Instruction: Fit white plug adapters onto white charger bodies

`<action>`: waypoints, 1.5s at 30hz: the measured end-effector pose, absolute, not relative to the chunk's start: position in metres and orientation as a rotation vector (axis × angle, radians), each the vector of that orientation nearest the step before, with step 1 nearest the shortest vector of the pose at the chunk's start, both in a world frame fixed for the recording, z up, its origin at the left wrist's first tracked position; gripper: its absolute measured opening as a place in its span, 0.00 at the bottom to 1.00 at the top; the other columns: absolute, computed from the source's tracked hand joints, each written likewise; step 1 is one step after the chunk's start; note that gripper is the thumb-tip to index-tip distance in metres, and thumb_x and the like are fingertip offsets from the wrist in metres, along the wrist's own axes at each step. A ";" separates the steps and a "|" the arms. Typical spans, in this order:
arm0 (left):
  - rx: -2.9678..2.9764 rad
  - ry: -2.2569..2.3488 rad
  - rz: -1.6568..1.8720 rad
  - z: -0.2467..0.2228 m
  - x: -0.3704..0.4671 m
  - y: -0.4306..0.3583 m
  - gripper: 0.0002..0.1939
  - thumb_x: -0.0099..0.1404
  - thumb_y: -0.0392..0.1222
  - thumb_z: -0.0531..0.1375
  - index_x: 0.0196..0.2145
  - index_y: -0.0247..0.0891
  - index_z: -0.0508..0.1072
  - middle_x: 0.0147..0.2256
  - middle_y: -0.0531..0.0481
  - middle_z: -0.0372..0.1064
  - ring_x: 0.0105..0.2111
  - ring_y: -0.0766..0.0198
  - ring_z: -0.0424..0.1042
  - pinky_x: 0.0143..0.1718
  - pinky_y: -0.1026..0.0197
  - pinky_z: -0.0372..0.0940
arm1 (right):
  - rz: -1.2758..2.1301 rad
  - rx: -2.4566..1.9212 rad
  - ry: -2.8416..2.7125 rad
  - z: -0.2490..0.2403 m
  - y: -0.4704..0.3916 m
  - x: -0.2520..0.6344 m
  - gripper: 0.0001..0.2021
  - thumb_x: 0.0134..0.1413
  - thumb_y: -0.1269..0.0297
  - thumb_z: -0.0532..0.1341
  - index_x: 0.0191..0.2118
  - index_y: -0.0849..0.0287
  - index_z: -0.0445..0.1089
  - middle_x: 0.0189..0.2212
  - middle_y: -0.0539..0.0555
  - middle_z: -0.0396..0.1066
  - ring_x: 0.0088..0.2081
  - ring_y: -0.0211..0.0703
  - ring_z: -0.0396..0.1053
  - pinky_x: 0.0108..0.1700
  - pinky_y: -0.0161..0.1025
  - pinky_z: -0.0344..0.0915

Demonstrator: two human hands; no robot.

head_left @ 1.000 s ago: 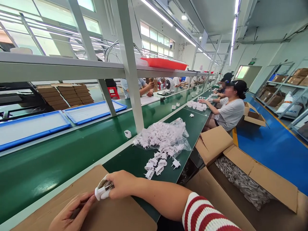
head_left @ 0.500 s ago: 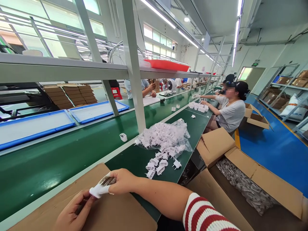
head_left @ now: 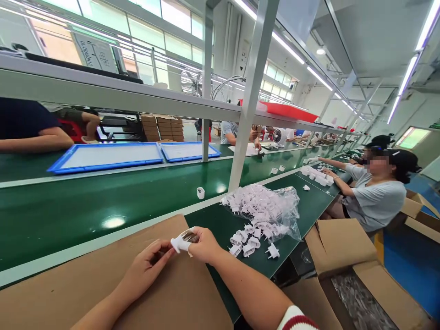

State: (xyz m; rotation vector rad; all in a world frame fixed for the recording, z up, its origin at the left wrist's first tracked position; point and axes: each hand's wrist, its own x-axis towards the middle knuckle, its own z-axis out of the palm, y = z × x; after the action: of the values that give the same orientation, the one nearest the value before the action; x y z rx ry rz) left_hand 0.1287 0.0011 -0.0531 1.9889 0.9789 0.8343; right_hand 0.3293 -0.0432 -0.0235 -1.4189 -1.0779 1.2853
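Observation:
My left hand (head_left: 147,266) pinches the edge of a small white plastic plug part (head_left: 176,244) between thumb and fingers. From the other side, my right hand (head_left: 205,247) is closed around several thin, metal-coloured pieces (head_left: 190,236), its white-covered fingertips meeting the plug part. How far these pieces reach into it, I cannot tell. Both hands are above a brown cardboard sheet (head_left: 137,247). Loose white plug parts (head_left: 249,247) lie to the right of my right hand, beside a clear plastic bag (head_left: 292,206) with many more white plug parts.
A green conveyor belt (head_left: 154,192) carries a white plastic housing (head_left: 200,193) past a grey post (head_left: 245,128). Blue-rimmed trays (head_left: 110,160) stand beyond. On the right are an open carton (head_left: 343,243) and a seated co-worker (head_left: 374,197) handling white parts.
The view has swung left, so things sit further right in the picture. My hands stay together at the same white plug part, with their grips looking unchanged.

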 end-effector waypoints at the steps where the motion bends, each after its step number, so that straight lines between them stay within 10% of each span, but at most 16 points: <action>1: 2.005 0.953 0.826 -0.054 0.128 0.001 0.24 0.69 0.67 0.58 0.39 0.44 0.79 0.38 0.48 0.79 0.36 0.57 0.75 0.39 0.61 0.72 | 1.299 -1.430 -1.096 -0.026 -0.043 0.328 0.16 0.40 0.65 0.78 0.38 0.58 0.80 0.28 0.45 0.73 0.27 0.33 0.64 0.30 0.31 0.60; 15: 1.886 1.151 0.922 -0.047 0.130 0.004 0.30 0.61 0.75 0.59 0.34 0.43 0.77 0.33 0.47 0.78 0.34 0.54 0.75 0.35 0.58 0.72 | 0.951 -1.475 -1.289 -0.019 -0.051 0.326 0.13 0.51 0.62 0.76 0.43 0.56 0.81 0.43 0.51 0.77 0.37 0.38 0.72 0.39 0.34 0.68; 24: 1.464 1.364 1.081 -0.052 0.136 0.012 0.34 0.50 0.68 0.66 0.46 0.40 0.78 0.46 0.42 0.81 0.48 0.48 0.80 0.52 0.51 0.77 | 0.560 -1.787 -2.165 -0.003 -0.071 0.322 0.08 0.52 0.65 0.70 0.39 0.56 0.77 0.40 0.53 0.73 0.41 0.46 0.72 0.35 0.37 0.61; 33: 1.704 1.532 0.970 -0.030 0.162 0.071 0.32 0.60 0.59 0.61 0.55 0.33 0.74 0.53 0.35 0.77 0.49 0.46 0.79 0.54 0.47 0.76 | 0.461 -1.798 -2.327 -0.005 -0.067 0.323 0.08 0.58 0.68 0.67 0.44 0.56 0.77 0.45 0.56 0.74 0.45 0.48 0.73 0.37 0.38 0.63; 40: 2.197 1.360 0.743 -0.006 0.178 0.150 0.39 0.51 0.39 0.66 0.63 0.38 0.75 0.76 0.37 0.55 0.77 0.32 0.47 0.76 0.37 0.49 | 0.500 -1.780 -2.334 -0.003 -0.066 0.323 0.14 0.59 0.65 0.68 0.51 0.54 0.79 0.47 0.55 0.75 0.45 0.49 0.74 0.38 0.39 0.67; 45: 2.313 1.363 0.459 -0.004 0.170 0.170 0.24 0.63 0.42 0.58 0.54 0.29 0.79 0.61 0.37 0.74 0.55 0.41 0.78 0.57 0.51 0.71 | 0.403 -1.767 -2.377 -0.010 -0.067 0.321 0.15 0.57 0.66 0.69 0.51 0.56 0.80 0.48 0.57 0.75 0.49 0.52 0.75 0.41 0.40 0.70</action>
State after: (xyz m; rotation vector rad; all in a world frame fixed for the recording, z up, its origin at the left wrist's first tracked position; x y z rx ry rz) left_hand 0.1700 0.1702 -0.0039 2.3127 1.3626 0.4592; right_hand 0.3208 -0.0666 -0.0103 -1.7669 -2.3769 0.4025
